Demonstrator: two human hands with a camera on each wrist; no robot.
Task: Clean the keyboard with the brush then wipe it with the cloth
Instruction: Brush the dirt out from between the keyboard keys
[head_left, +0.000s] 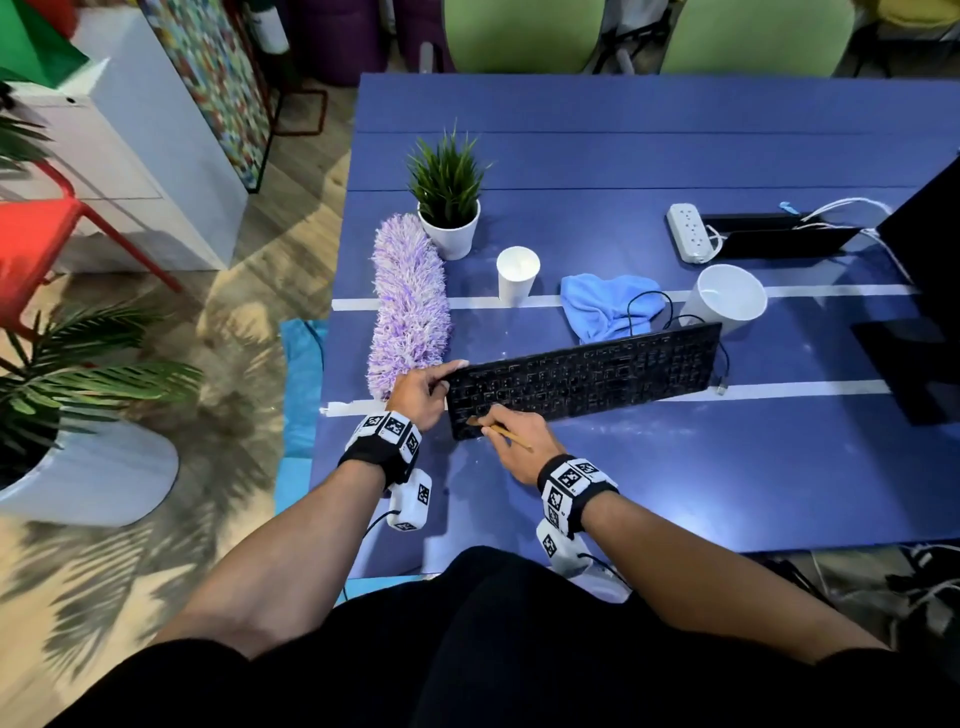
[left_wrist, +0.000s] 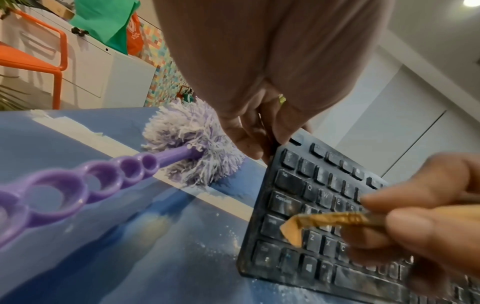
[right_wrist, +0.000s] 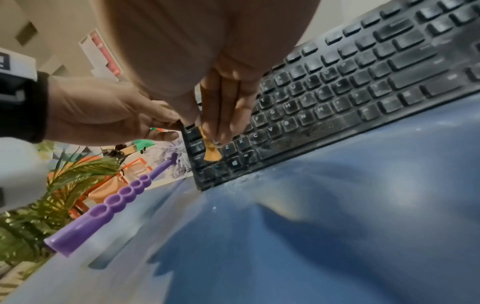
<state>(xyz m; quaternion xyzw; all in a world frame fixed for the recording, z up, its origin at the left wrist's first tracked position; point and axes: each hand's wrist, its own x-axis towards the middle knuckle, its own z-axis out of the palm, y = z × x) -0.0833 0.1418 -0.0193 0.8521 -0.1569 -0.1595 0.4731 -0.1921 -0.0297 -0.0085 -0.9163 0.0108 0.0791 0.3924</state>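
Note:
A dusty black keyboard (head_left: 587, 379) (left_wrist: 337, 205) (right_wrist: 350, 92) stands tilted on its near edge on the blue table (head_left: 727, 493). My left hand (head_left: 423, 392) (left_wrist: 259, 131) (right_wrist: 109, 115) grips its upper left corner, thumb and fingers on either side. My right hand (head_left: 511, 431) (left_wrist: 415, 226) (right_wrist: 223, 98) pinches a small wooden-handled brush (head_left: 511, 436) (left_wrist: 311, 222) (right_wrist: 211, 152), whose tan bristles touch the keys at the keyboard's lower left. A light blue cloth (head_left: 608, 304) lies crumpled behind the keyboard.
A purple duster (head_left: 410, 306) (left_wrist: 187, 148) lies left of the keyboard, its handle (right_wrist: 111, 205) pointing toward me. Behind stand a potted plant (head_left: 448, 197), a paper cup (head_left: 517, 275), a white tumbler (head_left: 727, 296), a power strip (head_left: 688, 231). White dust (right_wrist: 246, 181) lies under the keyboard's near edge.

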